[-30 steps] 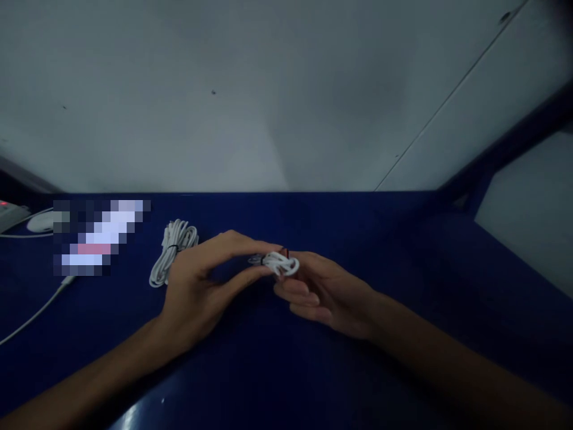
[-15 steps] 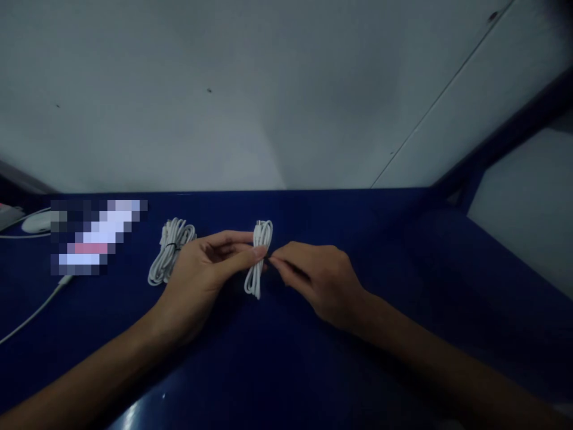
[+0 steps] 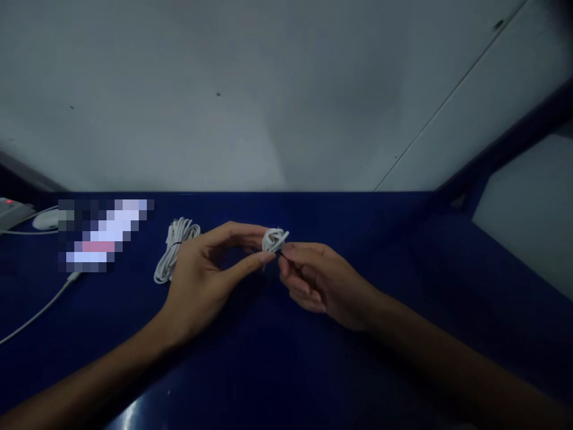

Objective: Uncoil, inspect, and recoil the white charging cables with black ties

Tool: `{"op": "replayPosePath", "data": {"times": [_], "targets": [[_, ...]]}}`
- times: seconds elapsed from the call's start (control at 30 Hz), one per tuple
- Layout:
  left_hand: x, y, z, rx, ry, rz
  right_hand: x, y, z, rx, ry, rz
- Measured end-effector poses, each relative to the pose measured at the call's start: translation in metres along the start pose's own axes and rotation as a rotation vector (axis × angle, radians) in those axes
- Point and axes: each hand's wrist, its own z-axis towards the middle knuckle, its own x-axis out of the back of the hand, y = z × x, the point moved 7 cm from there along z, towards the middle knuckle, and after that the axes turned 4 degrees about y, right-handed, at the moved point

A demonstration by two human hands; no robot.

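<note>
Between thumb and fingers, my left hand (image 3: 210, 269) grips a coiled white cable (image 3: 274, 240), seen nearly end-on above the blue table. My right hand (image 3: 322, 275) is closed in a pinch at the coil's right side. A short dark tie (image 3: 282, 253), mostly hidden, shows at its fingertips. Behind my left hand a second bundled white cable (image 3: 168, 257) lies on the table, bound by a dark tie around its middle and partly covered by the hand.
At the left lies a blurred-out bright device (image 3: 107, 233), with a white cord (image 3: 45, 313) running from its lower end. A white rounded object (image 3: 45, 221) and a power strip with a red light (image 3: 13, 210) are beyond it. A pale wall (image 3: 224, 137) borders the blue table (image 3: 250, 370).
The held cable bundle has turned from upright to nearly end-on toward me. My right hand has rolled so that its curled lower fingers show, still pinching at the bundle's right side.
</note>
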Motion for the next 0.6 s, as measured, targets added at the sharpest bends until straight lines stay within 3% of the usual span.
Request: {"op": "replayPosePath", "data": {"times": [0.17, 0.43, 0.6], "targets": [[-0.005, -0.002, -0.001, -0.052, 0.0, 0.042, 0.004, 0.003, -0.003, -0.078, -0.03, 0.113], [-0.008, 0.005, -0.001, -0.02, -0.019, 0.069, 0.002, 0.006, -0.006, -0.214, -0.142, 0.346], [-0.006, 0.014, 0.002, -0.053, -0.001, 0.069, 0.002, 0.005, -0.002, -0.155, -0.141, 0.331]]}}
